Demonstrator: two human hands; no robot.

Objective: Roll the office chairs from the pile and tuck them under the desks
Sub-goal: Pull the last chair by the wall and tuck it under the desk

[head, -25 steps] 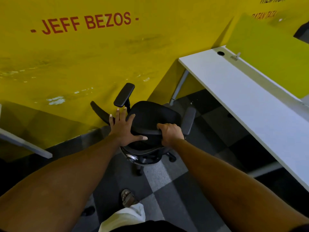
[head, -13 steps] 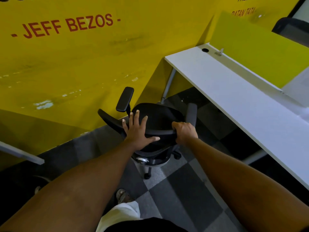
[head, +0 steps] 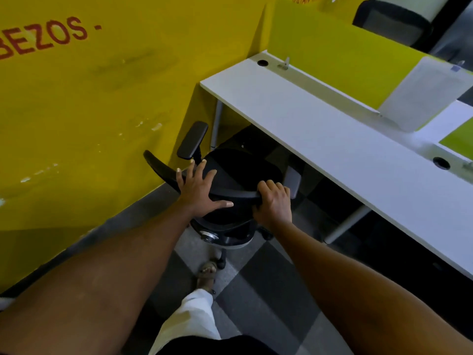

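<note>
1. Left hand [head: 198, 192] lies flat, fingers straight and spread, thumb out to the side, palm pressing on the chair back [head: 239, 194]
2. Right hand [head: 273, 202] grips the same top rim, fingers curled over it
3. Left forearm [head: 115, 265] and right forearm [head: 345, 278], both bare, reach forward nearly straight, converging toward the hands
4. One sandalled foot [head: 208, 271] stands forward between them

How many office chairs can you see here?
2. One black chair is at the white desk's end, left hand flat on it, right hand gripping its backrest. A second chair stands behind the green divider, top right. Others may be hidden.
</note>
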